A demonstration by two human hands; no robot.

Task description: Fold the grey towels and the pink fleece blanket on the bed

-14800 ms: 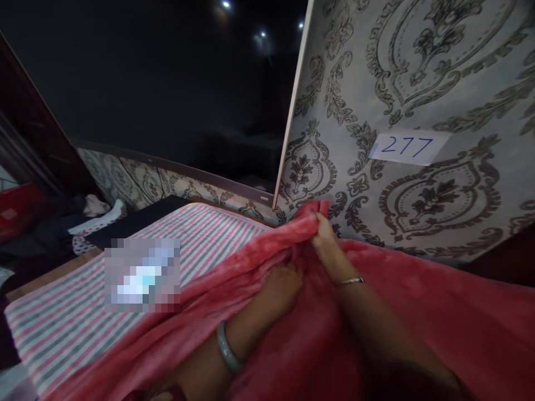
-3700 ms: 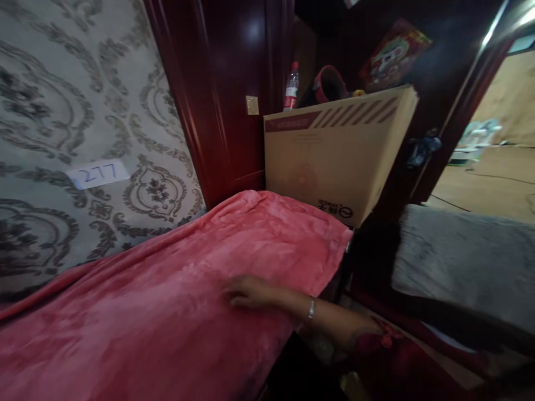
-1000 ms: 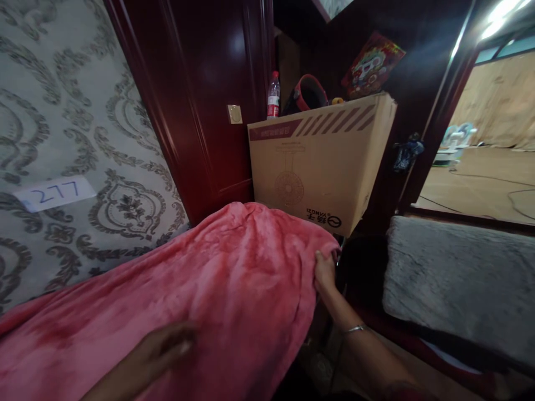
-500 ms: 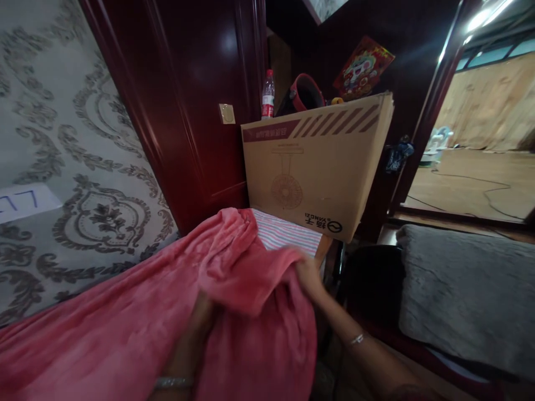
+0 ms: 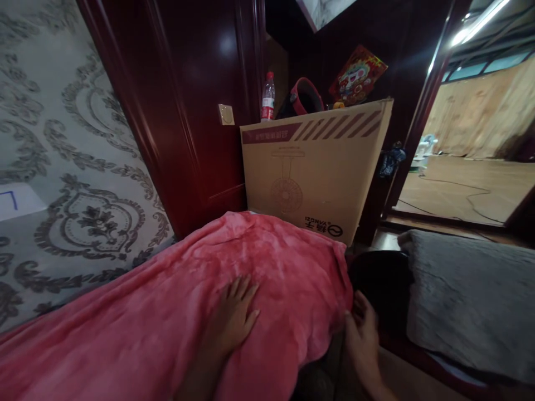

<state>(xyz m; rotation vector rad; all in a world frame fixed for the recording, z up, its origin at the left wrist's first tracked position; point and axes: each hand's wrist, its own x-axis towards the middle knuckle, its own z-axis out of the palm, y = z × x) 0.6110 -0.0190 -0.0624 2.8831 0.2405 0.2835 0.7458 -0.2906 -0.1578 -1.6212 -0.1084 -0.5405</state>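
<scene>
A pink plush blanket (image 5: 267,262) lies spread over a low surface, its far edge up against a cardboard box and its right edge hanging down. My left hand (image 5: 236,317) rests flat on the blanket's top, fingers spread and holding nothing. Beside the hanging right edge is my right hand (image 5: 363,334), thumb and fingers apart; it is close to the cloth, and whether it touches is hard to tell. The striped cloth underneath is almost wholly covered.
The large cardboard box (image 5: 313,172) stands at the far end, with a plastic bottle (image 5: 268,97) behind its top edge. To the right are a black chair (image 5: 380,278) and a grey plush cover (image 5: 472,301). A patterned wall (image 5: 92,184) borders the left; a doorway opens at far right.
The blanket's folded end has been laid out toward the box and right, covering the striped cloth. My right hand has let go and moved down and right; my left now lies flat on top.
</scene>
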